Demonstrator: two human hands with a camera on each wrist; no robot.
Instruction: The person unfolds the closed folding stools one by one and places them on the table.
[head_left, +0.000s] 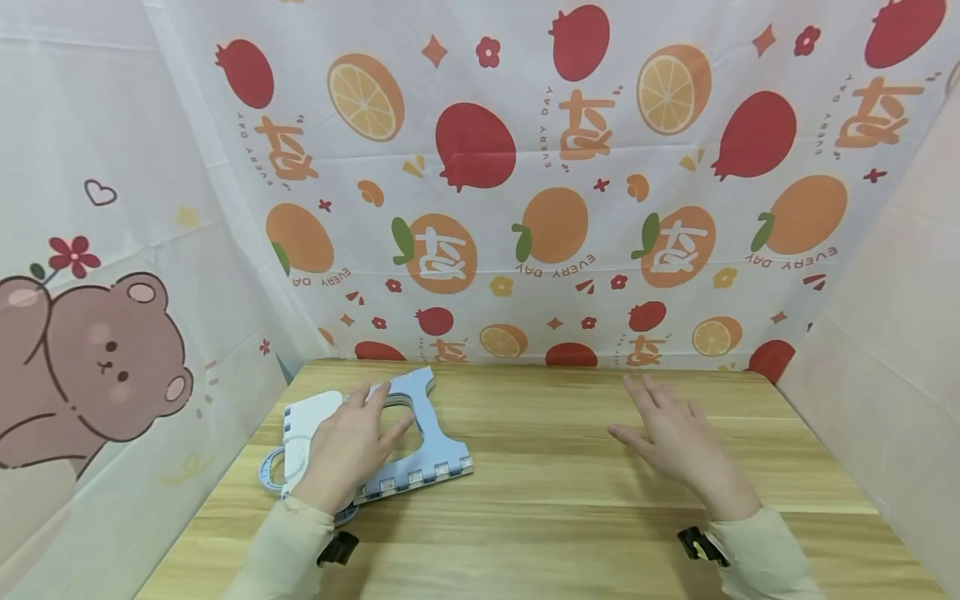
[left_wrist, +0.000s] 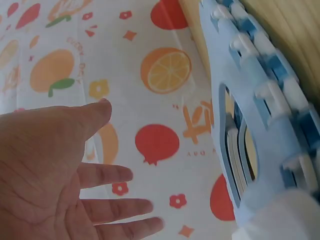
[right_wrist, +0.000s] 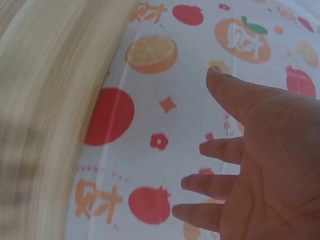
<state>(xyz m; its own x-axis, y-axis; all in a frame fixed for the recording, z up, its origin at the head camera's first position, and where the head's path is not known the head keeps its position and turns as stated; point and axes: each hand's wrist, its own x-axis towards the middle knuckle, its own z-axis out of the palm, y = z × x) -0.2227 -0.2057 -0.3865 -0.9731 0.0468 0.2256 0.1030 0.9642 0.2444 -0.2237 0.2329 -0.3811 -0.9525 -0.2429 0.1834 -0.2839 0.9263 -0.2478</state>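
Note:
A folded light blue and white plastic stool (head_left: pixel 444 446) lies at the left of the table. Hinge knuckles run along its near edge, and a large rounded opening cuts through its blue panel (left_wrist: pixel 267 160). Over it hovers my left hand (head_left: pixel 350 442), palm down with fingers spread, covering part of the white section. The left wrist view shows that hand (left_wrist: pixel 45 160) holding nothing, with a gap between its fingers and the stool. My right hand (head_left: pixel 678 442) is held over the table's right half, its fingers extended and nothing in its grasp; its palm (right_wrist: pixel 270 160) shows bare.
The wood-grain table (head_left: pixel 540 500) ends at a fruit-print curtain (head_left: pixel 525 275) behind it. A curtain with a bear print (head_left: pixel 112 367) hangs at the left, a pale one (head_left: pixel 900 350) at the right. Black straps (head_left: pixel 339 548) sit at both wrists.

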